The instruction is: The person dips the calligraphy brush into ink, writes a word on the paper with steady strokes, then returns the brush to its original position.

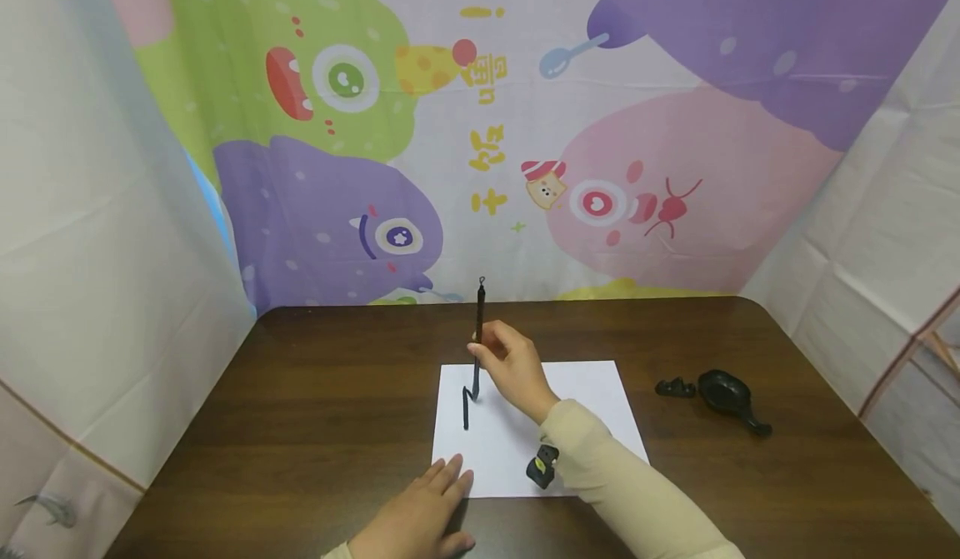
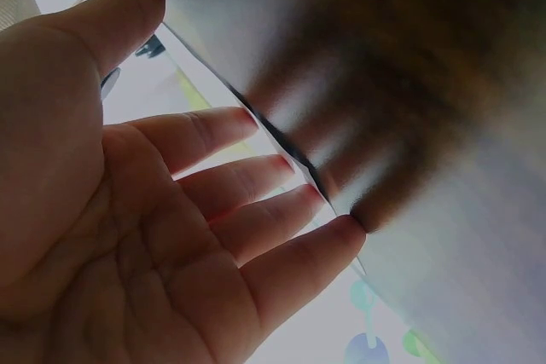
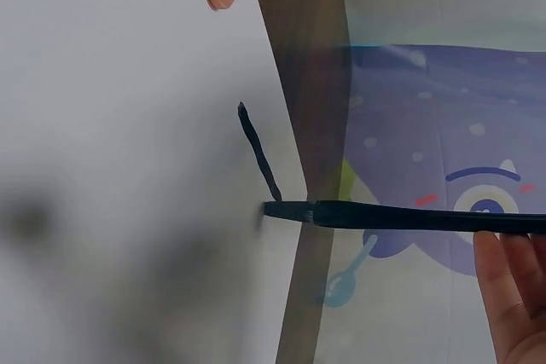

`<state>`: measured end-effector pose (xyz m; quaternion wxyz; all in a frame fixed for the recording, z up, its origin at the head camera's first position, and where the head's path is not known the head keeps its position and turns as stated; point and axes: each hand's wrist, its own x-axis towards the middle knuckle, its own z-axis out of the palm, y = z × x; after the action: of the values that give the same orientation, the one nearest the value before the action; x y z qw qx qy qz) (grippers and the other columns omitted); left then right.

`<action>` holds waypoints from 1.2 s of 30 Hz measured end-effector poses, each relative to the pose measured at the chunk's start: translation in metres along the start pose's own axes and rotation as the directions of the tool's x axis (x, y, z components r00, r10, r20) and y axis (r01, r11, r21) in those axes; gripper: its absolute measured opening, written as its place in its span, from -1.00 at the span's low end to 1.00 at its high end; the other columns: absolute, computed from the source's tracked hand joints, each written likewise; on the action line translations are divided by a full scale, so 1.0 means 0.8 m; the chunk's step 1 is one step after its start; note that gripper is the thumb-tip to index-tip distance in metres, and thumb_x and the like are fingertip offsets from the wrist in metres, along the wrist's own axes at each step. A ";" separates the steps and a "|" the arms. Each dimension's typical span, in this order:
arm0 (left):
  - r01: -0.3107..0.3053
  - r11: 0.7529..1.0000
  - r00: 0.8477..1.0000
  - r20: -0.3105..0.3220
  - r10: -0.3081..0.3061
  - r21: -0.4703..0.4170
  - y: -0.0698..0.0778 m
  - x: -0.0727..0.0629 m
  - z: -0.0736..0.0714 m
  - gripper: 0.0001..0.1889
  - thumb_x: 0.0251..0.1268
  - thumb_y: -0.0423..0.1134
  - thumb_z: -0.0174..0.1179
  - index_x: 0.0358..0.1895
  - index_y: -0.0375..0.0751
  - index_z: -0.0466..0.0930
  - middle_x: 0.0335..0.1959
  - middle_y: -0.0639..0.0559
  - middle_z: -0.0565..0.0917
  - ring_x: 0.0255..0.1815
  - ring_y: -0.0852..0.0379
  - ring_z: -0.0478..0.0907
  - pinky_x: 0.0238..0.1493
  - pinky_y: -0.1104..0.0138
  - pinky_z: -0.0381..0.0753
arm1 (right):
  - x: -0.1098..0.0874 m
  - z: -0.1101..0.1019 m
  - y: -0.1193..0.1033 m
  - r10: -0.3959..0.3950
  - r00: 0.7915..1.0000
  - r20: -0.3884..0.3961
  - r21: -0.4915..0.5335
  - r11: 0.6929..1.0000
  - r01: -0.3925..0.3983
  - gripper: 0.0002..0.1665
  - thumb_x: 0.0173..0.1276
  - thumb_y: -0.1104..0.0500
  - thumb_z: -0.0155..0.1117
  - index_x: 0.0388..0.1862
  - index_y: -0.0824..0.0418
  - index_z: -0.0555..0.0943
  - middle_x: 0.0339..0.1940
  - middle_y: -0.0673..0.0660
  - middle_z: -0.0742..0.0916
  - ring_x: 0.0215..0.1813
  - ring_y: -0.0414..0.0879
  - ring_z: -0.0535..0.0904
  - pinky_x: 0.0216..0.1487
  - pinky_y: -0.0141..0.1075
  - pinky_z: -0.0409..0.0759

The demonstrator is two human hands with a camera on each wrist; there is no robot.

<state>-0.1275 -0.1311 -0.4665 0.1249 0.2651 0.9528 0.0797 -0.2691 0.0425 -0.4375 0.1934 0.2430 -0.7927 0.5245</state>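
Note:
In the head view my right hand pinches a black writing brush held upright, its small hanging loop on top. The brush's dark tip meets the white paper at the end of a black ink stroke. The right wrist view shows the brush side-on, its tip at the paper beside the painted line. My left hand lies with straight fingers on the paper's near left corner. From the left wrist, that hand has its fingertips at the paper's edge.
A brown wooden table holds the paper. To the right stand a small black brush rest and a black ink dish with a handle. A curtain with cartoon monsters hangs behind the table, with pale cloth at both sides.

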 end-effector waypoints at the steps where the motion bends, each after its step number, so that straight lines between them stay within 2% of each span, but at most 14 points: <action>1: -0.003 1.000 1.000 -0.004 0.003 0.002 0.000 0.000 0.000 -0.23 0.17 0.20 0.28 0.39 -0.14 0.39 0.47 -0.19 0.35 0.42 -0.24 0.35 0.30 -0.09 0.46 | -0.001 -0.001 -0.001 0.004 1.000 0.006 0.007 1.000 -0.004 -0.84 0.33 0.21 0.34 -0.17 0.27 0.62 -0.36 0.09 0.70 -0.31 -0.16 0.61 -0.28 -0.42 0.66; 12: -0.055 0.997 0.994 -0.090 0.059 0.048 -0.003 -0.003 0.005 -0.23 0.15 0.18 0.29 0.36 -0.21 0.42 0.42 -0.25 0.39 0.36 -0.28 0.41 0.28 -0.06 0.50 | -0.005 -0.007 -0.008 0.044 0.998 0.041 0.017 0.999 -0.045 -0.85 0.31 0.20 0.36 -0.18 0.19 0.63 -0.35 0.10 0.71 -0.34 -0.15 0.62 -0.31 -0.46 0.68; 21: -0.049 0.998 0.996 -0.070 0.051 0.037 -0.004 -0.002 0.005 -0.23 0.16 0.18 0.29 0.36 -0.20 0.41 0.43 -0.24 0.39 0.37 -0.28 0.40 0.28 -0.06 0.49 | -0.010 -0.011 -0.009 0.068 0.995 0.076 0.030 0.997 -0.070 -0.85 0.32 0.20 0.35 -0.17 0.21 0.62 -0.30 0.12 0.73 -0.26 -0.10 0.66 -0.31 -0.47 0.69; 27: -0.047 0.998 0.996 -0.076 0.050 0.047 -0.004 -0.001 0.006 -0.23 0.15 0.19 0.29 0.36 -0.19 0.41 0.43 -0.23 0.39 0.37 -0.28 0.41 0.27 -0.06 0.50 | -0.010 -0.014 -0.007 0.069 0.994 0.082 0.070 0.995 -0.075 -0.88 0.31 0.24 0.34 -0.19 0.21 0.62 -0.33 0.14 0.73 -0.28 -0.08 0.69 -0.33 -0.36 0.73; 33: -0.039 0.999 0.997 -0.064 0.041 0.035 -0.002 -0.001 0.004 -0.23 0.15 0.18 0.29 0.37 -0.18 0.41 0.43 -0.23 0.38 0.37 -0.28 0.40 0.28 -0.07 0.49 | -0.010 -0.018 -0.008 0.080 0.992 0.093 0.088 0.992 -0.089 -0.87 0.31 0.23 0.35 -0.19 0.21 0.62 -0.36 0.14 0.72 -0.30 -0.07 0.69 -0.36 -0.37 0.72; 36: -0.042 0.999 0.997 -0.069 0.044 0.036 -0.002 -0.001 0.005 -0.23 0.15 0.18 0.29 0.36 -0.19 0.41 0.43 -0.24 0.38 0.36 -0.29 0.41 0.28 -0.07 0.49 | -0.010 -0.020 -0.009 0.096 0.991 0.092 0.097 0.990 -0.105 -0.85 0.31 0.22 0.35 -0.18 0.23 0.63 -0.36 0.17 0.72 -0.33 -0.01 0.69 -0.36 -0.31 0.74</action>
<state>-0.1264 -0.1327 -0.4702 0.0853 0.2845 0.9519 0.0753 -0.2578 0.0560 -0.4305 0.1194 0.2351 -0.7840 0.5619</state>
